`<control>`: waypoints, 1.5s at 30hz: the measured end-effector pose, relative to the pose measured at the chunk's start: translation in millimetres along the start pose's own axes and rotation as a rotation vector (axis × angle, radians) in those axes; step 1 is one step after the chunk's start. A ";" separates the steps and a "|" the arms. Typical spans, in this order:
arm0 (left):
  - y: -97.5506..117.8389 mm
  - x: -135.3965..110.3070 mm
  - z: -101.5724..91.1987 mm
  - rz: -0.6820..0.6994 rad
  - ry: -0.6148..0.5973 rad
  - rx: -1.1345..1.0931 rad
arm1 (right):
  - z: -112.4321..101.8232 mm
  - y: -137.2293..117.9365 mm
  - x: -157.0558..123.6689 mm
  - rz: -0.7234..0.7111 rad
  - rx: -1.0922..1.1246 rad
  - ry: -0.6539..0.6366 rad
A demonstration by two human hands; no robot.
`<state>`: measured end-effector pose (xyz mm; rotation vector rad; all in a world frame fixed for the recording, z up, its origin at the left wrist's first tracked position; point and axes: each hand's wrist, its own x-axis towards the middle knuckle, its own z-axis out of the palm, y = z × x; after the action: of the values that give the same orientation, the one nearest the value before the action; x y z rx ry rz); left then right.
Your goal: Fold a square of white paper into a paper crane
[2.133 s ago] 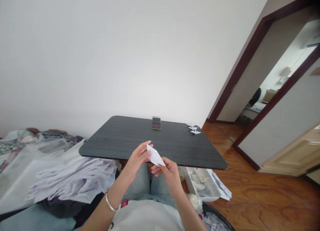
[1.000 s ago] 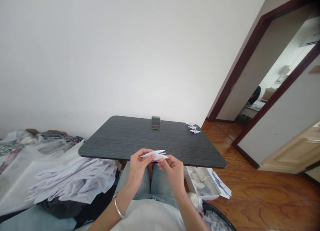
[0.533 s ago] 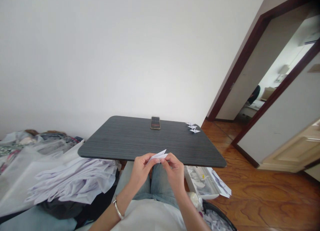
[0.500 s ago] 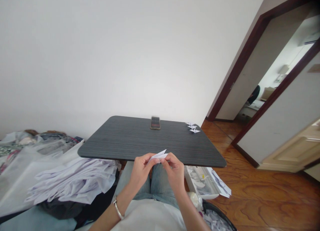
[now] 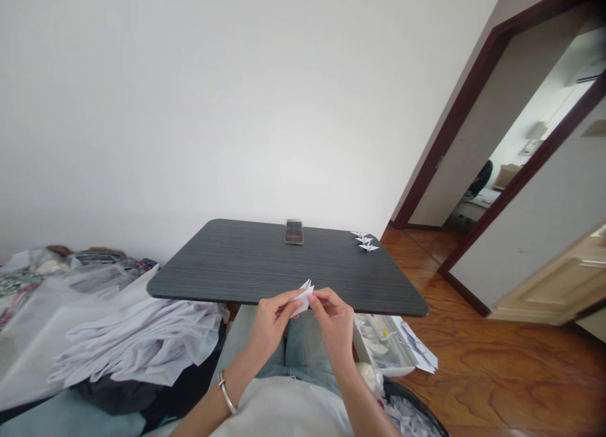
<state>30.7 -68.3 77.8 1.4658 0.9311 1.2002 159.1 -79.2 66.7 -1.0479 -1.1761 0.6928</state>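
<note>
A small piece of folded white paper (image 5: pixel 303 300) with pointed tips stands between my hands, just at the near edge of the dark table (image 5: pixel 237 260). My left hand (image 5: pixel 271 320) pinches its left side between thumb and fingers. On its right side, the thumb and fingers of my right hand (image 5: pixel 334 317) are closed at the paper's edge. At the table's far right corner several small folded paper cranes (image 5: pixel 368 247) stand close together. A phone (image 5: pixel 294 232) is propped up at the back edge of the table.
On the left lies a heap of white cloth (image 5: pixel 142 342) with plastic and other fabrics. Right of my legs are an open white box (image 5: pixel 386 348) of small items, papers (image 5: pixel 419 345) and a dark-rimmed container (image 5: pixel 411 415) of paper scraps. A doorway (image 5: pixel 473 127) opens on the right.
The folded paper has turned more upright, its tips now pointing up close together. My right hand has shifted slightly to the right.
</note>
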 end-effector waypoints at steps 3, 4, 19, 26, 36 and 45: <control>-0.8 1.0 -0.6 0.045 0.043 0.088 | 0.6 0.4 -0.3 0.014 -0.040 0.028; -0.6 1.2 -0.6 0.059 0.052 0.123 | 0.8 0.5 -0.5 0.018 -0.053 0.039; -7.1 2.2 -2.8 0.058 -0.089 0.279 | -2.9 4.3 3.9 0.021 0.006 -0.025; -8.2 3.9 -4.8 0.041 -0.150 0.242 | -3.6 5.6 6.6 0.095 0.104 -0.023; -6.1 5.5 -8.1 0.032 -0.181 0.261 | -7.0 6.6 9.1 0.141 0.156 -0.075; -6.8 6.5 -14.4 0.103 -0.204 0.454 | -16.6 5.6 13.3 0.109 0.021 -0.169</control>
<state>18.2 -57.6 72.9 1.9767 1.0388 0.9215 179.1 -70.1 66.2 -1.0568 -1.2605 0.8917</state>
